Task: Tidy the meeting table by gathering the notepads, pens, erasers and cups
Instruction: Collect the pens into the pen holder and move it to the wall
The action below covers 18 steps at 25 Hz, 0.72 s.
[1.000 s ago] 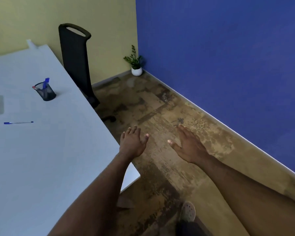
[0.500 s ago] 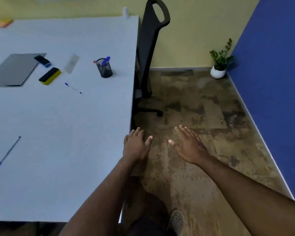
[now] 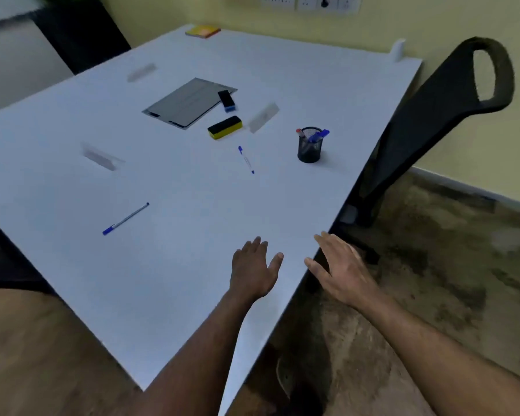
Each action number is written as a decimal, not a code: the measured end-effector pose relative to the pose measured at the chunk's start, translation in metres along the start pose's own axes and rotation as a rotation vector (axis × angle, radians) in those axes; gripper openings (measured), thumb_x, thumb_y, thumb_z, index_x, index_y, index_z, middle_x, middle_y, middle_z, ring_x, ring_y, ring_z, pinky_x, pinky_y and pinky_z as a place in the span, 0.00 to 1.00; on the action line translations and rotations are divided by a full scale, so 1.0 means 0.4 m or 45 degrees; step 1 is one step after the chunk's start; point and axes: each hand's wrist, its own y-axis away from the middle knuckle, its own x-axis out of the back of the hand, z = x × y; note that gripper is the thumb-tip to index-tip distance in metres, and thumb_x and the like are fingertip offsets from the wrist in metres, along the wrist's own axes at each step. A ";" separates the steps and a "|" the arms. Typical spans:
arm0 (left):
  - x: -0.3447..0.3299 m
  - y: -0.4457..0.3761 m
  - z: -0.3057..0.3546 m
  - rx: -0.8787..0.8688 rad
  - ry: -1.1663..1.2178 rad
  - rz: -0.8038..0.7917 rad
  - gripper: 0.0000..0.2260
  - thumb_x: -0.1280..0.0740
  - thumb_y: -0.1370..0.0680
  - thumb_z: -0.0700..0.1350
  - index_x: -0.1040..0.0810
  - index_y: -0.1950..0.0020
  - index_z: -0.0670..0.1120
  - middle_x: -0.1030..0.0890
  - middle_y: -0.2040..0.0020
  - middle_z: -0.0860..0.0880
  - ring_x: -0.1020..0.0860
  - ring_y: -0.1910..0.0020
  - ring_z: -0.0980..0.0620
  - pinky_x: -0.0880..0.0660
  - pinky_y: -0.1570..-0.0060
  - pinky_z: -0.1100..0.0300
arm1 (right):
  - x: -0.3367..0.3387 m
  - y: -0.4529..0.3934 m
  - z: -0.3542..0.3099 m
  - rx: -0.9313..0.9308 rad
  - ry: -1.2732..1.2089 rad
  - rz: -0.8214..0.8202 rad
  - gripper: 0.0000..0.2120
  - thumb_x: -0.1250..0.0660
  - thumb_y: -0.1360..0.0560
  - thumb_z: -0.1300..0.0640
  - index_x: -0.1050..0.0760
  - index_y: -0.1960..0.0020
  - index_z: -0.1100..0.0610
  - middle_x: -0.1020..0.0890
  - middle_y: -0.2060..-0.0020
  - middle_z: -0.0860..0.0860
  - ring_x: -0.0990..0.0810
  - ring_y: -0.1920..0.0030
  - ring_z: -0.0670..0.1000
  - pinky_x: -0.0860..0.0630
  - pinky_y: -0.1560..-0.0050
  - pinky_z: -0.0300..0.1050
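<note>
White table [image 3: 192, 280]: pens scattered, untouched.
Left hand [image 3: 254, 270]: fingers spread, empty.
Right hand [image 3: 339, 267]: fingers spread, empty, over the edge.

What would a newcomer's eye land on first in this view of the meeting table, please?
Probably the two open, empty hands at the near edge, the left hand over the white table and the right hand past its corner. Next, the cluster mid-table: a grey notepad, a black-and-yellow eraser beside it, and a black mesh pen cup to the right. Two blue pens lie loose nearer the person.
</note>
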 end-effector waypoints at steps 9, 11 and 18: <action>0.101 -0.239 -0.080 0.284 0.171 0.058 0.28 0.49 0.18 0.61 0.38 0.23 0.45 0.40 0.21 0.46 0.44 0.22 0.47 0.48 0.25 0.50 | -0.031 -0.407 -0.036 0.200 -0.050 -0.223 0.32 0.49 0.22 0.34 0.41 0.24 0.49 0.40 0.23 0.48 0.45 0.23 0.49 0.50 0.25 0.47; 0.113 -0.267 -0.128 0.404 0.236 0.064 0.28 0.48 0.18 0.61 0.36 0.24 0.45 0.38 0.22 0.46 0.43 0.23 0.48 0.47 0.25 0.51 | -0.056 -0.500 -0.053 0.252 -0.085 -0.265 0.30 0.46 0.22 0.36 0.38 0.25 0.50 0.37 0.24 0.49 0.42 0.24 0.49 0.47 0.26 0.48; 0.156 -0.374 -0.324 0.899 0.394 0.323 0.24 0.41 0.20 0.59 0.29 0.30 0.45 0.28 0.29 0.47 0.31 0.30 0.48 0.35 0.30 0.52 | -0.162 -0.858 -0.118 0.338 -0.228 -0.279 0.21 0.35 0.22 0.47 0.27 0.34 0.57 0.24 0.35 0.53 0.29 0.32 0.55 0.32 0.33 0.52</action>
